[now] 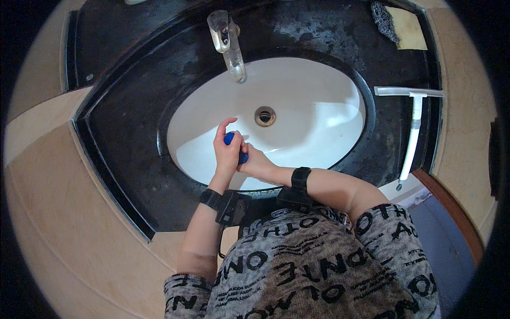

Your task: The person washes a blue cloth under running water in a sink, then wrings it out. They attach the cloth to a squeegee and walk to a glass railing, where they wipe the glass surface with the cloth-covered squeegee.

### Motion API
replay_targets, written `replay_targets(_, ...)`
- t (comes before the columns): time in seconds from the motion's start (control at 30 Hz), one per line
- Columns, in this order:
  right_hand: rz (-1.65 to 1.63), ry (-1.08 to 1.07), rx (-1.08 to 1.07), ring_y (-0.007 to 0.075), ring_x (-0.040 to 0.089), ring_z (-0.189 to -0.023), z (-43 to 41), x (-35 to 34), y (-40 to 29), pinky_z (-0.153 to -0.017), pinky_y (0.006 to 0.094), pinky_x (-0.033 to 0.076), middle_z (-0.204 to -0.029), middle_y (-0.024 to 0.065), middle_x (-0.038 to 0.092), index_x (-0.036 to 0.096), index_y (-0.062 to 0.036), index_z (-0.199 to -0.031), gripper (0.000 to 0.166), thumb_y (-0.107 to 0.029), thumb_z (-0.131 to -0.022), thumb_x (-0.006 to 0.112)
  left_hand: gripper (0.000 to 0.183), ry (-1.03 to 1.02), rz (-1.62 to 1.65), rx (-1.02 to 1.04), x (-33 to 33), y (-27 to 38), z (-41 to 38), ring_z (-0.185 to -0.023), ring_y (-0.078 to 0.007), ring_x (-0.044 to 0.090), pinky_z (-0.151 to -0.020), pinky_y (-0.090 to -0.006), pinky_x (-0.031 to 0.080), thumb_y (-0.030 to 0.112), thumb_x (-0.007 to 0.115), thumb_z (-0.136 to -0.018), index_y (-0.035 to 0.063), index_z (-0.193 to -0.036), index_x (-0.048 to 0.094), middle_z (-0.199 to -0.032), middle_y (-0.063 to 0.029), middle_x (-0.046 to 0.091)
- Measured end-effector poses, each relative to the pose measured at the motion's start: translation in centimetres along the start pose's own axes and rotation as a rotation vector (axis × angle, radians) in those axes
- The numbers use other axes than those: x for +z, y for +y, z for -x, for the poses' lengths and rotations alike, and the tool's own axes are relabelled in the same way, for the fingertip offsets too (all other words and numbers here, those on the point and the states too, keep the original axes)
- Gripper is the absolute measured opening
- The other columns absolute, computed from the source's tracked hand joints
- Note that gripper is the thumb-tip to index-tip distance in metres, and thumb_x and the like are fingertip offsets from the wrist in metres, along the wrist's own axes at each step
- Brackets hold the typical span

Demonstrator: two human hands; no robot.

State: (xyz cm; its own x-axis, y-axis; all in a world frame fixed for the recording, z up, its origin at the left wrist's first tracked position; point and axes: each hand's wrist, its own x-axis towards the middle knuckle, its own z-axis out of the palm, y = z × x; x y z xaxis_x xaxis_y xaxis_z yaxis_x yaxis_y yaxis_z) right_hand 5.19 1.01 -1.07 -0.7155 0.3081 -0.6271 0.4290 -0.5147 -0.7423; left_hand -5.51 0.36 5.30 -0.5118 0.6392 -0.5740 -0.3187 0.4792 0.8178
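Over the near left part of a white oval sink basin (306,79), both hands squeeze a small blue wad (243,158), a cloth or a sponge; the picture does not settle which. My left hand (227,149) wraps its upper end, with the index finger raised and curved away. Pressed close against it, my right hand (259,161) grips the lower end. Fingers cover most of the wad. The metal drain (265,116) lies just beyond and to the right of the hands. I see no stream from the chrome faucet (236,65) behind them.
Black stone countertop (131,119) with a raised rim surrounds the basin. On the right lies a white-handled squeegee (412,131). A steel-wool scourer (384,22) rests against a pale yellow sponge or cloth (408,30) in the far right corner. Tiled walls (462,87) border the counter.
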Motion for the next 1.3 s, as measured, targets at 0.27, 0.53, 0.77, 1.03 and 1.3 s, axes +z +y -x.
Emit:
replay_targets(0.27,0.308,0.038,-0.347,0.0367,0.063,-0.088,2.5,-2.0,-7.7,-0.077,0.041,0.048,-0.088,0.0231,0.062,0.046,0.001,-0.108,0.055,-0.027,-0.068,0.072,0.04,0.136,0.151,-0.016,-1.2,4.2,0.5,-0.073,-0.0086,0.053,-0.068,-0.0227,0.046,0.01,0.059,-0.088,0.006,-0.126,0.048,-0.077,-0.0017,0.056)
replay_targets(0.53,-0.848,-1.033,0.243,0.0028,0.042,-0.047,7.8,-4.2,-14.5,-0.034,0.0127,0.03,-0.085,0.006,0.055,0.047,-0.0057,-0.117,0.042,-0.037,-0.092,0.057,0.109,-0.444,0.287,0.213,-4.6,10.9,4.0,-0.111,-0.0338,0.057,-0.101,-0.0476,0.041,0.068,0.062,-0.071,0.0086,-0.148,0.015,-0.11,-0.0223,0.061)
replay_targets(0.77,-1.225,-1.467,0.251,0.0031,0.037,-0.043,11.0,-1.6,-15.3,-0.031,0.0133,0.029,-0.075,0.0042,0.047,0.046,-0.0035,-0.118,0.053,-0.045,-0.088,0.06,0.05,-1.415,0.776,0.618,-0.2,16.9,3.8,-0.06,-0.0217,0.068,-0.09,-0.05,0.048,0.012,0.044,-0.093,0.0038,-0.14,0.028,-0.067,-0.0055,0.068)
replay_targets(1.03,-0.734,-0.828,0.32,0.0021,0.037,-0.044,12.9,-2.1,-17.9,-0.033,0.0182,0.025,-0.064,-0.0023,0.044,0.043,-0.0088,-0.091,0.023,-0.014,-0.083,0.064,0.036,-0.458,0.378,0.067,-1.0,16.6,8.4,-0.039,-0.0084,0.039,-0.055,-0.0297,0.045,0.014,0.03,-0.1,-0.0022,-0.131,0.041,-0.044,0.005,0.035)
replay_targets(1.3,-0.424,-0.462,0.286,0.0055,0.042,-0.047,9.7,-1.5,-13.7,-0.039,0.0204,0.033,-0.065,-0.0022,0.048,0.045,-0.0076,-0.106,0.039,-0.019,-0.076,0.066,0.028,-0.316,0.087,-0.031,0.1,13.2,5.8,-0.038,-0.0081,0.034,-0.05,-0.0258,0.04,0.019,0.035,-0.102,0.0004,-0.119,0.049,-0.044,0.0045,0.032)
